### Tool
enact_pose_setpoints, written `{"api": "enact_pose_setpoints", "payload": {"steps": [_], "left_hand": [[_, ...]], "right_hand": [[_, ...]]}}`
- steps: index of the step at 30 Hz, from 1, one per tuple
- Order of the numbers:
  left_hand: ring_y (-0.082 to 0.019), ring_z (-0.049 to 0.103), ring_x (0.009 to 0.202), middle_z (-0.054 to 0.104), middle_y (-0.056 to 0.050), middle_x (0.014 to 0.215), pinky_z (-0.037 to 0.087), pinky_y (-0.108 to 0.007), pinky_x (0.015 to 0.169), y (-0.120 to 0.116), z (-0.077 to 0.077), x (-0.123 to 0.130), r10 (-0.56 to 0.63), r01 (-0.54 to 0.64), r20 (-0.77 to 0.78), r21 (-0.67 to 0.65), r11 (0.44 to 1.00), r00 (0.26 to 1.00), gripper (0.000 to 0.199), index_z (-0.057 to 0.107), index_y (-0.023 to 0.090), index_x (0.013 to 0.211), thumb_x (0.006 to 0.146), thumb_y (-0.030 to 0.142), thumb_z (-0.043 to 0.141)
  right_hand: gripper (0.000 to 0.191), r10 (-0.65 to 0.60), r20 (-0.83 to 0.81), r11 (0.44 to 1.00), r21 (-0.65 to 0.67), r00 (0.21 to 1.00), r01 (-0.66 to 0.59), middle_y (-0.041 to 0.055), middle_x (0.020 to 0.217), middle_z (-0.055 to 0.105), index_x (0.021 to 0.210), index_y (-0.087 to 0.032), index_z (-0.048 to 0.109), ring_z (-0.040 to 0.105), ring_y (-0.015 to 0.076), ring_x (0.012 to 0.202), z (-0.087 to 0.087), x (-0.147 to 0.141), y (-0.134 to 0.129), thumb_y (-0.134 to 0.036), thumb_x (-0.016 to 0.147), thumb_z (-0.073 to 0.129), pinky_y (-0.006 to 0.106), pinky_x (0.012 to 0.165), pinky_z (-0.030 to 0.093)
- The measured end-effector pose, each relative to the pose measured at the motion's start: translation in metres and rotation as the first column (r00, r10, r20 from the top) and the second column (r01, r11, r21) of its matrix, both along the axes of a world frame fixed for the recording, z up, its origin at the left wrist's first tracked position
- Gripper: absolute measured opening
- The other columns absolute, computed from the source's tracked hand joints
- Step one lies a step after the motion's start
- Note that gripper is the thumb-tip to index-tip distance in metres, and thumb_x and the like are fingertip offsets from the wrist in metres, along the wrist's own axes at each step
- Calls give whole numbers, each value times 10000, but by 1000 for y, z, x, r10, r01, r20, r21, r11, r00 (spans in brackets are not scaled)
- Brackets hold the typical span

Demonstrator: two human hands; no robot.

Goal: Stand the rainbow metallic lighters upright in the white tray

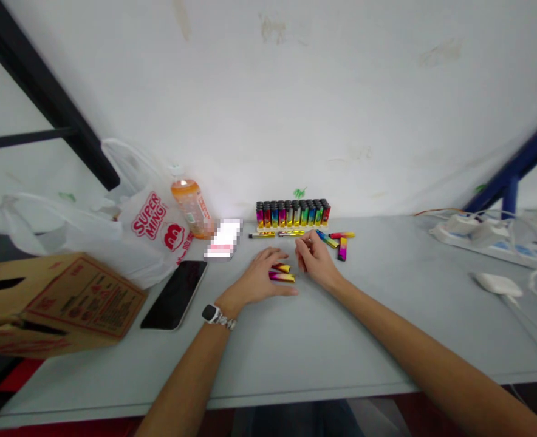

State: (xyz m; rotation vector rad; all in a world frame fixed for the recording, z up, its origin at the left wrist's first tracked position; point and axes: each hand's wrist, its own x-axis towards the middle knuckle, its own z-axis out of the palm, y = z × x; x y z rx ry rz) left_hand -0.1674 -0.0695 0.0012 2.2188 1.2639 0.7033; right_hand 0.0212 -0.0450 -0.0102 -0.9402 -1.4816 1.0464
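Observation:
My left hand (254, 276), with a watch on its wrist, is open over the table. Its thumb is stretched out and its fingers arch over two lighters, a dark-red and gold lighter (281, 267) and a purple and yellow lighter (282, 277); their left ends are hidden by the hand. My right hand (315, 258) is closed, fingers curled; anything inside is hidden. Just right of it lie a blue-green lighter (327, 239), a red-yellow lighter (342, 235) and a magenta lighter (342, 249). Behind the hands, a gold lighter (263, 235) and another gold lighter (291, 233) lie flat.
Rows of upright lighters (293, 213) stand in a tray against the wall. Leftward are a phone (175, 295), a blurred-out phone (224, 238), a bottle (191, 203), a plastic bag (136, 237) and a cardboard box (81, 303). A power strip (482, 237) and charger (499, 284) lie right.

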Motion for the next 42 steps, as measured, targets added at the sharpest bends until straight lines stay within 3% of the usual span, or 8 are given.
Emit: {"api": "enact_pose_setpoints", "payload": {"steps": [5,10,16,21,25,31,37,42], "left_hand": [[-320,523,1308,542,-126,1382,393,-481,1155,4,-4,-4,-29,28,13,12,1000,1000,447,734,239,1095,687,379,852],[-318,535,1297,555,-128,1369,396,-471,1153,6,-6,-5,-13,13,39,10,1000,999,395,751,234,1087,724,364,833],[-321,528,1300,569,-119,1370,388,-474,1156,4,-5,-8,3,-3,48,0,1000,999,404,765,249,1079,699,353,855],[-312,531,1290,578,-108,1361,390,-463,1151,5,-8,-10,0,-1,58,18,1000,998,413,762,261,1086,699,373,852],[-314,541,1272,582,-110,1348,392,-466,1142,7,-11,-10,2,-3,41,23,1000,999,418,753,258,1099,710,381,844],[-272,586,1148,631,-94,1174,460,-416,1050,4,-2,-6,-13,9,79,56,998,997,390,699,211,1086,722,263,828],[-235,580,1026,598,-66,1027,498,-394,937,7,1,-21,20,-24,76,53,998,997,276,637,182,911,725,273,819],[-231,575,1075,579,-78,1101,460,-407,1026,14,-5,-25,-23,16,77,87,996,997,164,700,188,845,745,249,814]], "right_hand": [[230,-120,176,955,291,977,64,48,892,661,836,-206,654,592,178,835,23,-5,21,-433,831,695,278,686,453],[168,-45,305,947,316,951,-57,2,698,658,876,-197,711,552,131,610,45,-30,60,-358,837,683,253,592,417],[55,-34,399,907,398,916,-139,-6,671,686,816,-187,711,591,127,607,49,-66,103,-201,801,660,245,633,446],[83,-61,412,898,420,909,-131,-3,653,674,736,-178,713,586,128,609,52,-73,117,-116,756,662,243,640,430],[107,-81,526,891,419,847,-176,8,650,641,696,-171,728,559,142,608,58,-71,121,-94,749,675,265,641,419],[233,-205,686,832,498,698,-244,84,968,540,1012,-158,789,567,169,798,55,-67,111,-156,866,607,325,854,468],[501,-257,723,859,476,641,-192,108,1100,475,1400,-177,552,545,190,838,45,-52,72,-181,899,532,349,842,472],[195,-98,757,892,355,647,-280,87,1015,543,984,-156,658,566,216,894,35,-23,19,-206,803,602,338,839,455]]}}
